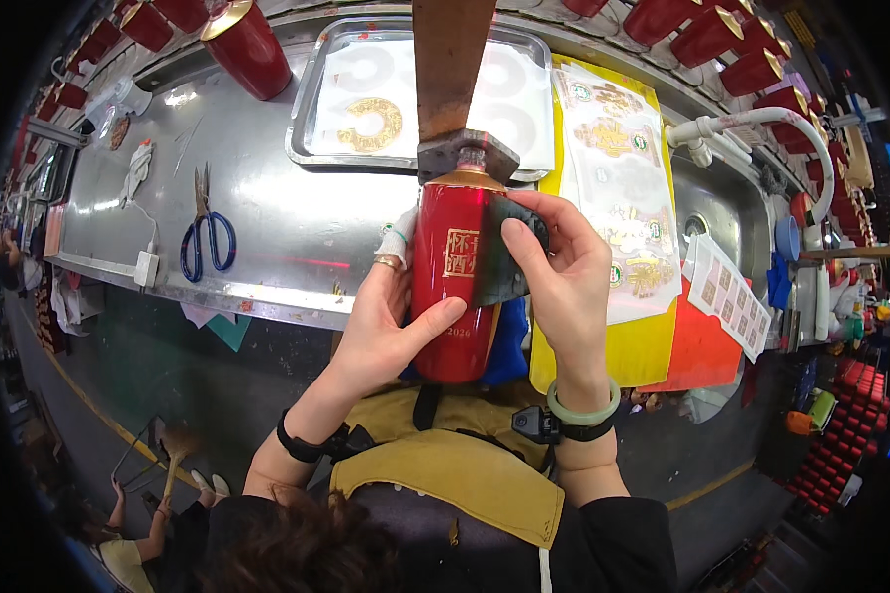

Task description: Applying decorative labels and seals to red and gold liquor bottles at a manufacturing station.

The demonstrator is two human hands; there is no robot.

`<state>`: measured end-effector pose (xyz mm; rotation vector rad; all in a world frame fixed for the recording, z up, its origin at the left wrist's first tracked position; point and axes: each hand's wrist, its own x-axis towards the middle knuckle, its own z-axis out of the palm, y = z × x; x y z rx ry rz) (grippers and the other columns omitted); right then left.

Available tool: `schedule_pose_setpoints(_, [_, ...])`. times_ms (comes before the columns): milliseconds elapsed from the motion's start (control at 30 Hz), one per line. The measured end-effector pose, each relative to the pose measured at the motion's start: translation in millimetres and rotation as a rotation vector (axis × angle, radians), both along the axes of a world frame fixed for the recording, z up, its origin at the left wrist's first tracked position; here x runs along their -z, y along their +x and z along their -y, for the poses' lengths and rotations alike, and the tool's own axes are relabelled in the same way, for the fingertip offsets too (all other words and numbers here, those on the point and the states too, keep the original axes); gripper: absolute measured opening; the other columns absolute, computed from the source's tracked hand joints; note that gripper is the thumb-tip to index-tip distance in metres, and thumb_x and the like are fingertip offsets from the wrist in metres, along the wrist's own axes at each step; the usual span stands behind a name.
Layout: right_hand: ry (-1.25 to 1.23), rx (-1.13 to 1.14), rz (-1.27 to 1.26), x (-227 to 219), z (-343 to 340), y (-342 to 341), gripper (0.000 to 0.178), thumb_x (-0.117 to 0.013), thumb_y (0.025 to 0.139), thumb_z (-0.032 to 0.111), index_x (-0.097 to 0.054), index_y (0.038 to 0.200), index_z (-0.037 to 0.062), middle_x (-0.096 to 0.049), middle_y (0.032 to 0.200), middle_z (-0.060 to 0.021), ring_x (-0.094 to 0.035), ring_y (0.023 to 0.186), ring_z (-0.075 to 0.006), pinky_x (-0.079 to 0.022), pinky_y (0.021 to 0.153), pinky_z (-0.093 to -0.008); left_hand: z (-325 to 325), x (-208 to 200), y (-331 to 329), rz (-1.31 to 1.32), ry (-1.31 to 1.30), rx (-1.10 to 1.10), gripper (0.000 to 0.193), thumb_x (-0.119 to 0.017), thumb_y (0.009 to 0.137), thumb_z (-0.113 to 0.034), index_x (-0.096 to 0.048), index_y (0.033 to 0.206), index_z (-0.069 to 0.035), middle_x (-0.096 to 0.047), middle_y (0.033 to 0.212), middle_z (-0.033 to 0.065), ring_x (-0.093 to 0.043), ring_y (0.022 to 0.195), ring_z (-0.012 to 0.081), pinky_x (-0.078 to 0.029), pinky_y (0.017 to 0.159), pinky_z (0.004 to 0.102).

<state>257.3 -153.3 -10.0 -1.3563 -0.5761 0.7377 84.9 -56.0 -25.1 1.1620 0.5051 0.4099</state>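
A red bottle (439,341) with a gold shoulder and a gold label patch stands almost upright in front of me. My left hand (386,321) is wrapped round its left side, thumb across the front; one finger wears a white covering. My right hand (571,272) pinches a dark grey-green cloth or pad (504,259) against the bottle's right side. The bottle's neck reaches up to a dark metal block at the end of a rusty bar (452,69). Whether the block grips the neck, I cannot tell.
Blue-handled scissors (208,235) lie on the metal bench (99,222). Behind the bar is a steel tray (305,133) with gold decals. Decal sheets (623,212) cover a yellow board (603,351), beside a sink with a white pipe (752,121). Red bottles (247,54) line the back.
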Motion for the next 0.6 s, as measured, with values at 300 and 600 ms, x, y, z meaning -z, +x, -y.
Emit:
schedule_pose_setpoints(300, [-0.090,-0.022,0.718,-30.7,5.1,16.7,0.032,-0.067,0.092,-0.008,-0.070,0.122,0.0033,-0.068,0.107,-0.0137,-0.070,0.098,-0.0288,-0.055,0.089,-0.0349,2.8,2.1,-0.4,-0.006,0.051,-0.019,0.093,-0.077,0.098,-0.009,-0.015,0.166,0.005,-0.042,0.160,0.0193,-0.048,0.145,0.0250,-0.041,0.122,0.0423])
schedule_pose_setpoints(600, [0.125,-0.179,1.463,-38.4,-24.9,38.1,0.036,-0.072,0.076,0.005,-0.073,0.112,0.0039,-0.071,0.098,-0.0089,-0.068,0.093,-0.0303,-0.055,0.080,-0.0390,7.1,9.9,-3.7,-0.014,0.013,-0.023,0.086,-0.074,0.100,-0.009,-0.019,0.165,0.005,-0.043,0.160,0.0190,-0.048,0.146,0.0229,-0.042,0.120,0.0406])
